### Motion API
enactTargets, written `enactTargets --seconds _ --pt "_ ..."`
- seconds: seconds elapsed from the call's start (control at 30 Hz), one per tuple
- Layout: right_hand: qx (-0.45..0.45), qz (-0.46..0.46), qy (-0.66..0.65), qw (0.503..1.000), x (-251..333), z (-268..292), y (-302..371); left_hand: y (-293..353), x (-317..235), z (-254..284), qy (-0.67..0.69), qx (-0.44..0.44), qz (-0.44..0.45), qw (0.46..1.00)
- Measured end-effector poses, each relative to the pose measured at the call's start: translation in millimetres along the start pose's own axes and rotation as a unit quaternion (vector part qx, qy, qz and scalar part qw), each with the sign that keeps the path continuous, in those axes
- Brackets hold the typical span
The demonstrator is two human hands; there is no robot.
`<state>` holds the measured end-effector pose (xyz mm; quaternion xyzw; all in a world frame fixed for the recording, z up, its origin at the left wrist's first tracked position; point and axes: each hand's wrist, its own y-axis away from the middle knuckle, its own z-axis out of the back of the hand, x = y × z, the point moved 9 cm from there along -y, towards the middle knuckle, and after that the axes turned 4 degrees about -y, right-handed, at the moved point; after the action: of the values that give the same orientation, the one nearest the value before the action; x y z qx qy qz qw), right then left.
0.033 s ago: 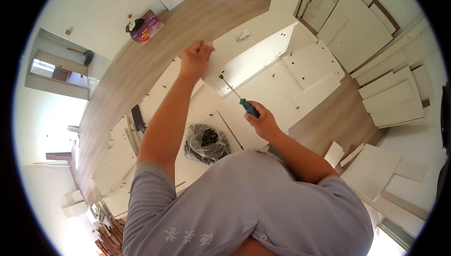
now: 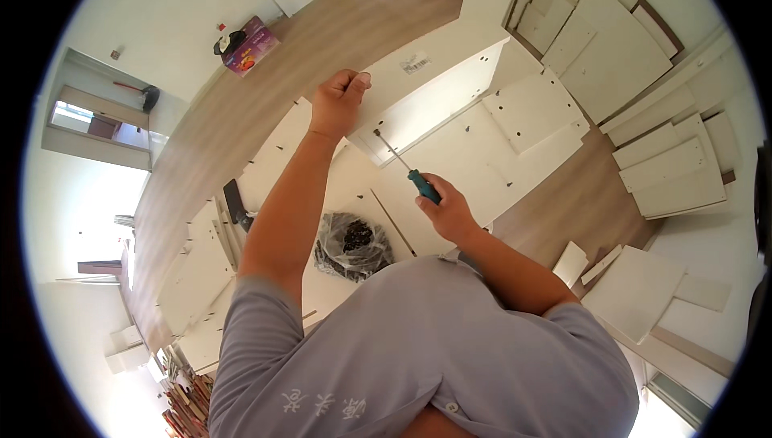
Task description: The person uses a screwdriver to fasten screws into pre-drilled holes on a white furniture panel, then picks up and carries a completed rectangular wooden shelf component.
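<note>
My right hand (image 2: 452, 211) is closed round the green handle of a screwdriver (image 2: 424, 185). Its shaft slants up and left, with the tip at a small dark fitting (image 2: 376, 132) by the near left end of an upright white panel (image 2: 442, 56). At that same end my left hand (image 2: 341, 98) is curled over the panel's edge, thumb uppermost; its grip is partly hidden. The upright panel stands along a flat white board (image 2: 458, 156), which has several dark pegs and holes. A clear plastic bag of small dark hardware (image 2: 354, 243) lies close to my body.
White boards (image 2: 615, 52) lean against the wall at right, with more loose panels (image 2: 635, 289) below. Further boards (image 2: 197, 277) lie at left near a black object (image 2: 236, 203). A purple box (image 2: 253, 44) stands on the wood floor (image 2: 322, 40) at far left.
My left hand has shifted very slightly right and its thumb shows more plainly. The screwdriver handle has moved a touch left; its tip stays by the fitting.
</note>
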<state>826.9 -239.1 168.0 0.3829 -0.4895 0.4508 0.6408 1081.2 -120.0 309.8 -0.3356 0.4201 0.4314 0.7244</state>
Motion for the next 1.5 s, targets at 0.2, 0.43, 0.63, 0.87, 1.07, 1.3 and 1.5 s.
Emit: enactTargets --seconds 0.2,0.43,0.63,0.87,1.07,1.3,1.5 --pt "0.018 -0.067 -0.054 0.996 15 -19 -2 5 -8 -15 -0.058 0.021 -0.035 0.997" --pt "0.157 -0.318 -0.471 0.808 1 -38 7 5 -6 -9 -0.052 -0.005 -0.029 0.998" --pt "0.08 0.036 0.157 0.984 20 -9 -23 8 -15 -10 -0.072 0.002 -0.032 0.997" --pt "0.206 -0.279 -0.34 0.874 3 -28 -9 7 -16 -19 -0.096 0.01 -0.024 0.995" --pt "0.192 -0.19 -0.086 0.959 -3 -10 0 7 81 50 0.2 -0.161 0.016 0.966" --pt "0.209 -0.215 0.05 0.953 -67 31 60 184 249 -3 0.52 -0.168 0.372 0.75" --pt "0.233 -0.171 0.088 0.953 -38 37 64 235 214 -45 0.481 -0.028 0.395 0.782"
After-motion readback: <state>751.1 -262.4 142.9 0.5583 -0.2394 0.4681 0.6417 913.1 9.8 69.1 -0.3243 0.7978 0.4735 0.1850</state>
